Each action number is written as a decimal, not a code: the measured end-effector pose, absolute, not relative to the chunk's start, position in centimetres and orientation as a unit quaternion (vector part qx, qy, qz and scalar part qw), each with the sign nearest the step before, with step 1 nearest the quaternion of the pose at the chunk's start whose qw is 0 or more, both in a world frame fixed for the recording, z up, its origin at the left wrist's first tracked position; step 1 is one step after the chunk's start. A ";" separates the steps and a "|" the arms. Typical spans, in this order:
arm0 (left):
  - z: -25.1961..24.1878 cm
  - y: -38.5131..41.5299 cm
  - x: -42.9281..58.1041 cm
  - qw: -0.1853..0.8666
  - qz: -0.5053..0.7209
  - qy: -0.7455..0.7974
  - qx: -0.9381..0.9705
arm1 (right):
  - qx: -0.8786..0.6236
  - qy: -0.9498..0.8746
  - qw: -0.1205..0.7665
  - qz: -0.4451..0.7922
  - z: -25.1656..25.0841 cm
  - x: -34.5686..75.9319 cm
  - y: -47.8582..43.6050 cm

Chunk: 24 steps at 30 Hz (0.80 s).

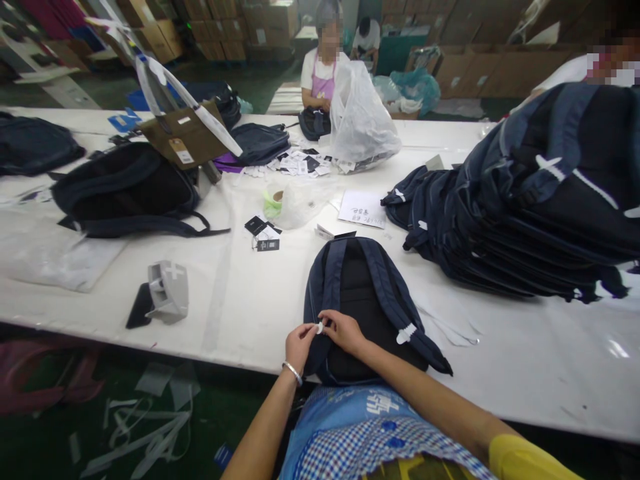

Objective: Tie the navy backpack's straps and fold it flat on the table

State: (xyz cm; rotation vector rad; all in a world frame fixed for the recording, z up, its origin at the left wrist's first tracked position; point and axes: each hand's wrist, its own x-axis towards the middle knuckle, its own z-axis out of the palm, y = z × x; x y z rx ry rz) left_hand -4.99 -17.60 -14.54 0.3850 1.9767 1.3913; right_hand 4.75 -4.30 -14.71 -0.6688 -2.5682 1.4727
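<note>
A navy backpack (356, 293) lies in front of me, its black back panel and two shoulder straps facing up. Over the lower part of its left strap, my left hand (299, 345) and my right hand (344, 332) meet. Between their fingertips they pinch a small white strip (320, 327), partly hidden by the fingers. A white wrap (406, 333) is around the lower right strap. Folded cards (345, 234) lie at the backpack's top edge.
A tall stack of navy backpacks (505, 220) stands at right. A tape dispenser (169, 291) and another backpack (125, 187) are at left. Hang tags (263, 230), tape roll (273, 202) and a plastic bag (357, 120) lie farther back. A person (323, 80) works opposite.
</note>
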 end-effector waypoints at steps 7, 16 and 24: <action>-14.7 -17.4 -5.3 0.297 0.529 0.785 0.120 | -0.102 -0.921 0.041 0.373 -13.8 4.1 -4.0; -17.1 -16.2 -4.4 0.349 0.576 0.738 -0.031 | -0.092 -0.932 0.062 0.346 -14.7 4.3 -4.0; -17.1 -16.3 -4.9 0.346 0.584 0.734 -0.027 | -0.153 -0.896 0.077 0.409 -15.9 5.0 -4.5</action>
